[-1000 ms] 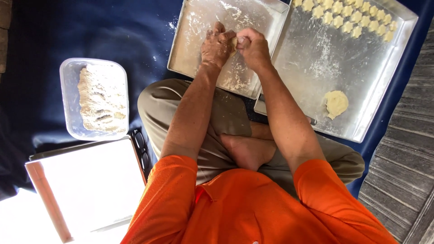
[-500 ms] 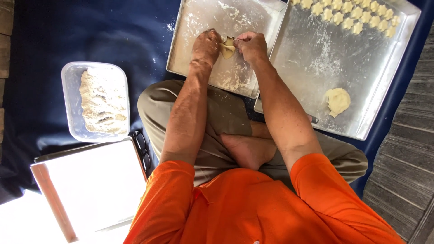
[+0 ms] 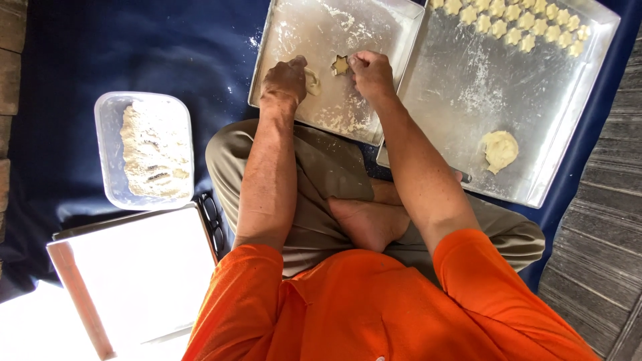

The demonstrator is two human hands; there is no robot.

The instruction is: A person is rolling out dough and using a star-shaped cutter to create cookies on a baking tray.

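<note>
I see my hands have parted since a moment ago: the right hand now pinches a star-shaped dough piece over the floured tray, while the left hand is curled around the leftover dough scrap.

No packages, labels, signs or screens, seemingly, in view.

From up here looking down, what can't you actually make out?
- Head view: what the left hand grips; its curled fingers hide all but a bit of dough.
- Right hand fingertips by the star cutter: contact too small to judge.
- Rows of star pieces on the big tray: cut off by the top edge.
- White board: washed out by glare.
</note>
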